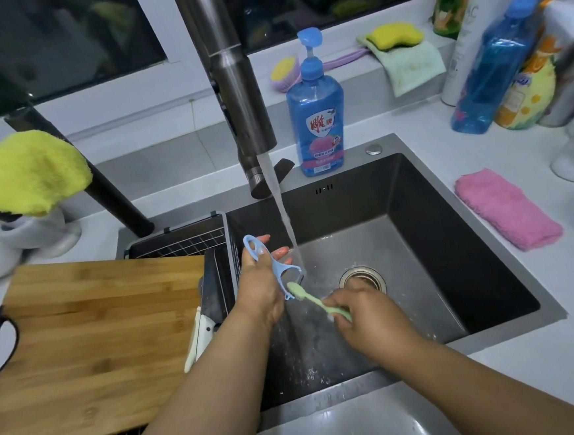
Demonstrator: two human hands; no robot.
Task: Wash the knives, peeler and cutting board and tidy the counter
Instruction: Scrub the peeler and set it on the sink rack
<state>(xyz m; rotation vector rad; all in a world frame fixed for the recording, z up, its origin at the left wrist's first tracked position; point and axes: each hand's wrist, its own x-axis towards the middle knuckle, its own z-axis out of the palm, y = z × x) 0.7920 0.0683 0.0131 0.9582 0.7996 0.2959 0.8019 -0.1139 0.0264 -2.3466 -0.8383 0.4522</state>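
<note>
Over the dark steel sink point(489, 270), my left hand point(260, 284) grips a light blue peeler point(272, 263), blade end down beside the running water point(286, 224). My right hand point(365, 310) holds a green toothbrush point(316, 301), whose bristles touch the peeler's blade. A bamboo cutting board point(93, 342) lies on the counter at the left, partly over the sink edge. A white-handled knife point(204, 313) leans in the wire basket point(184, 242) at the sink's left side.
The tap point(234, 84) rises in the middle with a blue dish soap bottle point(316, 112) behind the sink. A pink cloth point(508, 208) lies on the right counter, bottles point(494, 70) stand at the far right, and a yellow cloth point(24, 172) hangs at the left.
</note>
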